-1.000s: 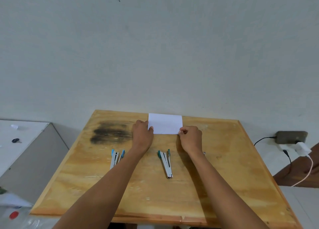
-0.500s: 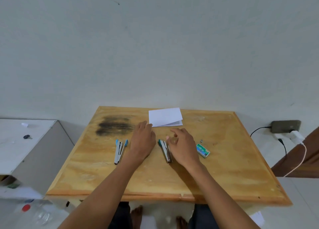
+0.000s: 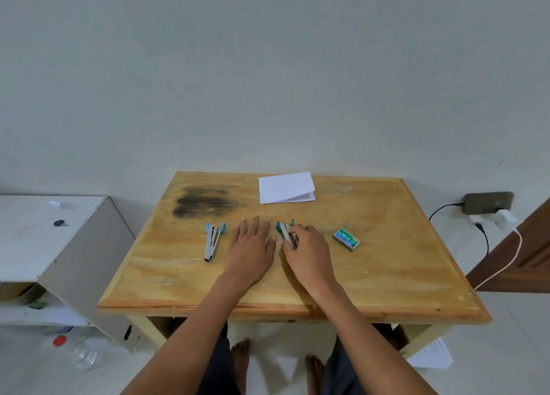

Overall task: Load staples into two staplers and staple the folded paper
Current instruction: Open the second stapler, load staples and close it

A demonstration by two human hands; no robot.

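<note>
Both hands have left the folded paper [image 3: 285,187]; the right hand [image 3: 308,247] now grips the green stapler [image 3: 283,230], the left hand [image 3: 253,245] lies spread flat; loading likely starts next

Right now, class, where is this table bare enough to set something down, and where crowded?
Bare: right of the staple box; the strip between blue stapler and front edge. Crowded: centre, left hand beside right hand gripping the green stapler.

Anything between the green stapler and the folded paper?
Nothing visible. The right hand grips the green stapler; only table top shows between it and the folded paper. The left hand and the staple box sit off to either side.
</note>
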